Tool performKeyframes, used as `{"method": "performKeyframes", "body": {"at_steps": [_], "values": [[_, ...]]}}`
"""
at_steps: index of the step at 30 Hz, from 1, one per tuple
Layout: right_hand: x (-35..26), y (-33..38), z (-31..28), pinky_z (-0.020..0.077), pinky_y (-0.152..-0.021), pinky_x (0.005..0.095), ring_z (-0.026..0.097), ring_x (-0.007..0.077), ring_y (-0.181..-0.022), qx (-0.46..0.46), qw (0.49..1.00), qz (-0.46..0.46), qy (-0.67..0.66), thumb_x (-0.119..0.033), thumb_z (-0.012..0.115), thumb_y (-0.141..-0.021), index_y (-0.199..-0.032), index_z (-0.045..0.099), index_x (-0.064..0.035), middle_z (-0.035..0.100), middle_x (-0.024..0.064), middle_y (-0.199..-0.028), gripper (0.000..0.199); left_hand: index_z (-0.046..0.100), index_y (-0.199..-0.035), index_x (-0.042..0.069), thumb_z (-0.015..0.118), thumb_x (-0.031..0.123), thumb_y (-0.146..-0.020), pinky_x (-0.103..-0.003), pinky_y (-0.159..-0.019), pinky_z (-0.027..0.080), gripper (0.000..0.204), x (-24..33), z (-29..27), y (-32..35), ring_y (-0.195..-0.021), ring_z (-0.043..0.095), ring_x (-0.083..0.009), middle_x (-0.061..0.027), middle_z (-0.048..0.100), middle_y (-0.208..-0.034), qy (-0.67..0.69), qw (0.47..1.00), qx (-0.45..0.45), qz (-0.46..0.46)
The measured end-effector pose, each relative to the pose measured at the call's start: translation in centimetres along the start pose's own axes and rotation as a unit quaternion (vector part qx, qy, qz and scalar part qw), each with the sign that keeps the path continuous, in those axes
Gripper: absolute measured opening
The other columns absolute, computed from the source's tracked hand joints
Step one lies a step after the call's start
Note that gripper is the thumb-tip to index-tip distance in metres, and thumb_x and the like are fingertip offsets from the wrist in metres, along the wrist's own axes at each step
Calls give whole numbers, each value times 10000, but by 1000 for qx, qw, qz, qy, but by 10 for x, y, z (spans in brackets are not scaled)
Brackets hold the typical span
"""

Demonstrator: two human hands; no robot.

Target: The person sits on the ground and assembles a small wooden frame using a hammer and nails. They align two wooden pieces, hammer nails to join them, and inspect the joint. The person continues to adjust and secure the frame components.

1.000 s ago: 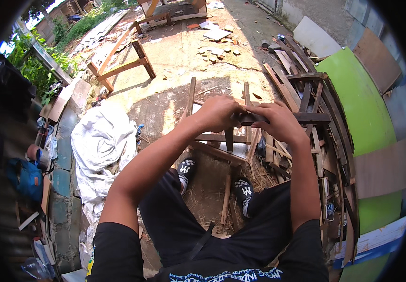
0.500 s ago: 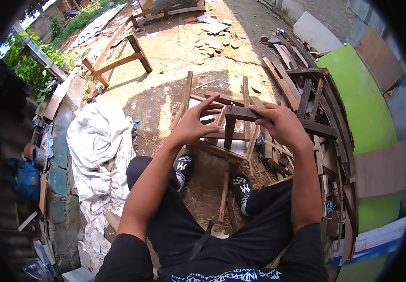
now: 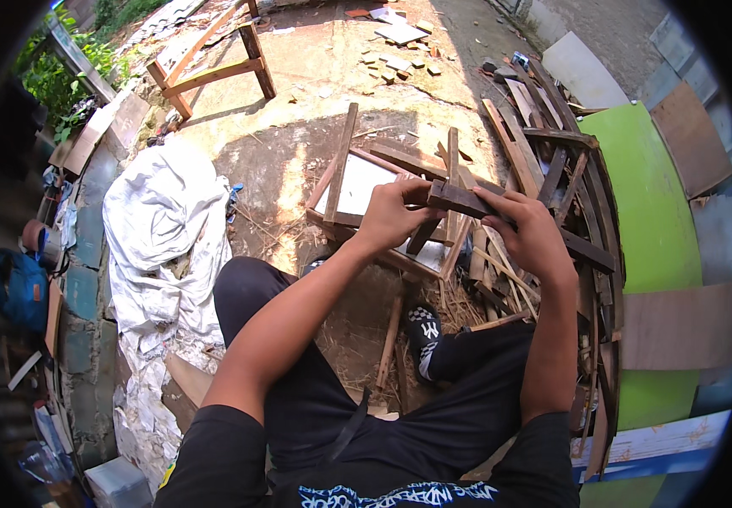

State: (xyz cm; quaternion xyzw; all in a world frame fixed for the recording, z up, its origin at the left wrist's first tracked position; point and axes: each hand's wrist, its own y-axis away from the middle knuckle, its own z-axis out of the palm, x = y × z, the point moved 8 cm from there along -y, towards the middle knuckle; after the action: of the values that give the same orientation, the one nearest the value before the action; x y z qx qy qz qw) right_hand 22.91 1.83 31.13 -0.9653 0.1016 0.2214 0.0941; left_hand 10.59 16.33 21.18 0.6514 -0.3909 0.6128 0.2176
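Observation:
A dark wooden frame piece [image 3: 465, 201] is held up in front of me, with a second bar slanting down beneath it. My right hand [image 3: 528, 230] grips its right part, fingers over the top and thumb below. At its left end my left hand [image 3: 393, 216] is closed, fingertips and thumb against the wood. Below and behind them a wooden stool-like frame [image 3: 342, 161] rests on the ground, its legs sticking up around a white panel [image 3: 357, 190]. The held piece and my hands hide part of it.
A crumpled white cloth [image 3: 158, 224] lies to the left beside a low block wall [image 3: 86, 296]. Scrap timber [image 3: 586, 229] is piled at the right, against a green board [image 3: 645, 195]. Another wooden frame [image 3: 218, 74] stands farther off, near scattered wood offcuts [image 3: 395, 63].
My left hand has gone from spread fingers to closed on the left end of the dark piece. The piece has turned, its left end now angled toward me.

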Motion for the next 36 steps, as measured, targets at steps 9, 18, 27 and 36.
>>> {"method": "performKeyframes", "body": {"at_steps": [9,18,27,36], "values": [[5,-5,3,501,-848,438,642,361,-948,2,999,-31,-21,-125,726,-898,-1363,659,-186,684,157,-1021,473,707,-1193,-32,817,70,-840,-318,-890,582,384,1,-3,-3,-1025,734,-191,-128,766,-1074,11,1000,-16,7],[7,-9,5,504,-869,429,649,354,-958,-9,999,-27,-42,-116,729,-897,-1361,659,-161,697,160,-1065,471,695,-1193,-52,790,26,-846,-318,-896,584,368,-5,-4,-5,-1023,733,-192,-132,760,-1066,13,1000,-16,6],[10,-6,-6,519,-815,426,665,350,-910,30,998,-50,-18,-118,718,-915,-1351,666,-185,697,143,-1057,444,681,-1213,-64,729,-43,-874,-320,-922,587,343,-6,-2,-5,-1044,729,-196,-138,759,-1098,4,999,-36,-4],[4,-7,-1,508,-827,435,657,355,-919,4,999,-32,-13,-150,728,-904,-1348,672,-202,682,140,-1026,450,714,-1145,-42,780,28,-848,-315,-875,592,313,-1,-7,-3,-1000,738,-186,-124,768,-1034,13,1000,-19,-3]]}}
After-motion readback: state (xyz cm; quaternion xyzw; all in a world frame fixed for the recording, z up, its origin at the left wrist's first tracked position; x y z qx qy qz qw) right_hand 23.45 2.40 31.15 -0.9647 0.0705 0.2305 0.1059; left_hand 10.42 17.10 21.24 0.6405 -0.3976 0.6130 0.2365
